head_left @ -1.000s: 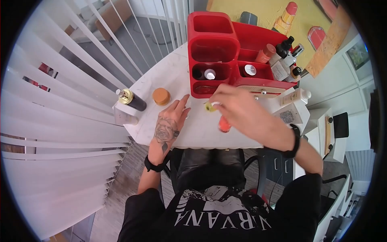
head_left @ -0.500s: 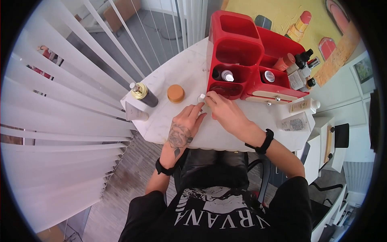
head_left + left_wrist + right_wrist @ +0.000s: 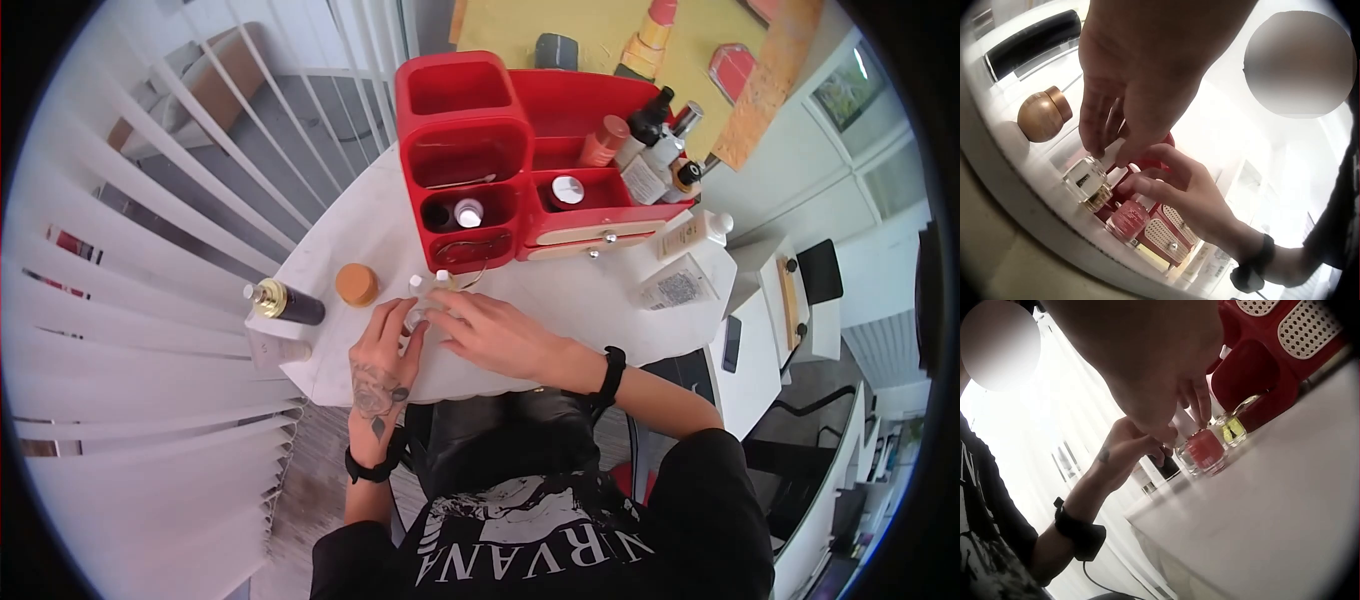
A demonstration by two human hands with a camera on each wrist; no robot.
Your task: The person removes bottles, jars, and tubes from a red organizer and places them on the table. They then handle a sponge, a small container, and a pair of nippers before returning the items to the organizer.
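Head view: fingers of left hand [image 3: 385,345] curl round clear bottle [image 3: 413,312] on white table [image 3: 560,300]; right hand [image 3: 490,330] alongside, fingers extended over bottles; red organizer [image 3: 470,150] behind, gold-capped jar [image 3: 357,284] left.
Left wrist view: left fingertips [image 3: 1094,147] pinch clear bottle's [image 3: 1088,182] cap; red bottle [image 3: 1127,220] just beside.
Right wrist view: right fingertips [image 3: 1200,403] rest atop red bottle [image 3: 1205,450]; yellow bottle [image 3: 1233,430] adjacent; grip unclear.

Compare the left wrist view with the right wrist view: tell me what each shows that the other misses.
Only the left wrist view shows the round gold-brown jar and the long black bottle. Only the right wrist view shows the small yellow-green nail polish bottle. Both show the clear square glass bottle, the coral-red nail polish bottle, the red plastic organiser, and the left hand and right hand at the bottles.
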